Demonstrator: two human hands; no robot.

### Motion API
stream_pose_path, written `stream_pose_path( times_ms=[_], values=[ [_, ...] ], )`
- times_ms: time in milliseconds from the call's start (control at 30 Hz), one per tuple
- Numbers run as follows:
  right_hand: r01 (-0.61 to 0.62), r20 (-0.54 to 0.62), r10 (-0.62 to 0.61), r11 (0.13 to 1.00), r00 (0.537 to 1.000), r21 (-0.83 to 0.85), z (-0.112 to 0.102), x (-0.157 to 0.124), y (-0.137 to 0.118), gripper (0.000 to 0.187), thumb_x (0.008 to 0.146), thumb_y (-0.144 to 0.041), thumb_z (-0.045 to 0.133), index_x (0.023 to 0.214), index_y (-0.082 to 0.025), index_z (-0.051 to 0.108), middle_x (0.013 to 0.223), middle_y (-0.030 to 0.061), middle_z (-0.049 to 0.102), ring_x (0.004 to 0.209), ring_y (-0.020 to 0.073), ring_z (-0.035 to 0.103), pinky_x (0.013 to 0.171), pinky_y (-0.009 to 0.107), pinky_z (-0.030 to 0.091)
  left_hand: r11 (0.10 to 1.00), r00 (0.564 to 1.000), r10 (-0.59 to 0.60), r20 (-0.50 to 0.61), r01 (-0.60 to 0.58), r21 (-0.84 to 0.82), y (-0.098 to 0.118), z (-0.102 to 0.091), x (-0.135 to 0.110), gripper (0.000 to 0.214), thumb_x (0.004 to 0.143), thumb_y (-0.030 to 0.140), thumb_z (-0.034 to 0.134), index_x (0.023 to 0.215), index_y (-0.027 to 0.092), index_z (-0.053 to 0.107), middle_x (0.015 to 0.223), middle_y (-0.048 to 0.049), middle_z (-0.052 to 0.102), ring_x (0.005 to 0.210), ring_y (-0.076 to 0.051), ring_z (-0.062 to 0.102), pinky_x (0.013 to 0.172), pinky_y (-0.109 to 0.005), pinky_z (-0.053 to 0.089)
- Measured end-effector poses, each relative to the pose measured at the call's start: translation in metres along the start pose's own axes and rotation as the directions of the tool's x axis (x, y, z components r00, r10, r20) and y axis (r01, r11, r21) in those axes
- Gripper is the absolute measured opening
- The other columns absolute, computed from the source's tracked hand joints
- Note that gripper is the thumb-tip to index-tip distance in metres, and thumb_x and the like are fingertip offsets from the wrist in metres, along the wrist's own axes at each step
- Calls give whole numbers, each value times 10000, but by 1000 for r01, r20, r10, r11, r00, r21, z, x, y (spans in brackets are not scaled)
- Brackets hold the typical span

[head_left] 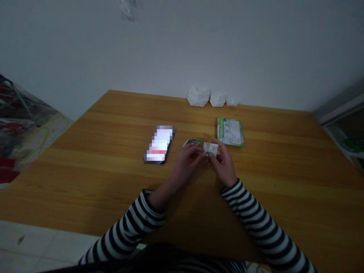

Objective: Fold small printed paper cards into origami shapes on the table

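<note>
While L hand (184,162) & R hand (225,163) fingers grip sm. packet (212,147), wood table (122,178) fronts far pale wall (176,49), tiled floor (54,246) near L.

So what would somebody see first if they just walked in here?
Probably the glowing phone, bright white on the wooden table, to the left of the hands. Next, the small packet held between the left hand and right hand, and the white crumpled papers along the table's back edge, by the wall.

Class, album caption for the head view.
Right hand holds a small printed item, left hand at its edge, over a table.
</note>
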State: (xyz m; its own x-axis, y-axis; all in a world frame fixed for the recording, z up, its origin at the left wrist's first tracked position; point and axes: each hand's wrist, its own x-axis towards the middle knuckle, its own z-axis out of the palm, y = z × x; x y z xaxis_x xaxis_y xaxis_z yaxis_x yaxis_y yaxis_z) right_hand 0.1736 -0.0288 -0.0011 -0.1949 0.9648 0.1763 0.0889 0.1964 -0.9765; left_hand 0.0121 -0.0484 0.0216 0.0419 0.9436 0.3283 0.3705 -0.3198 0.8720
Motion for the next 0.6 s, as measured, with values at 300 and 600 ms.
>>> stream_pose_path(
  times_ms=[300, 600],
  values=[
    [11, -76, -12, 1000, 997, -13, 7, -4, 0, 309, 898, -253, 566, 1205, -253, 599, 1045, 64, 722, 751, 199, 692, 628, 344, 598, 933, 994, 108, 19, -108, 344, 1, 1, -6, 118, 943, 216, 581, 970, 169, 686, 968, -85, 726, 846, -203, 698, 760, -344, 579],
    [196, 41, -196, 900, 980, -389, 6, -7, -7, 417, 906, -143, 510, 1302, -263, 563, 1291, 71, 678, 1157, 241, 664, 1006, 457, 533, 929, 997, 48, 59, -67, 363, -2, -3, -4, 95, 915, 190, 618, 947, 163, 704, 928, -77, 745, 827, -211, 704, 749, -343, 566]
  ],
)
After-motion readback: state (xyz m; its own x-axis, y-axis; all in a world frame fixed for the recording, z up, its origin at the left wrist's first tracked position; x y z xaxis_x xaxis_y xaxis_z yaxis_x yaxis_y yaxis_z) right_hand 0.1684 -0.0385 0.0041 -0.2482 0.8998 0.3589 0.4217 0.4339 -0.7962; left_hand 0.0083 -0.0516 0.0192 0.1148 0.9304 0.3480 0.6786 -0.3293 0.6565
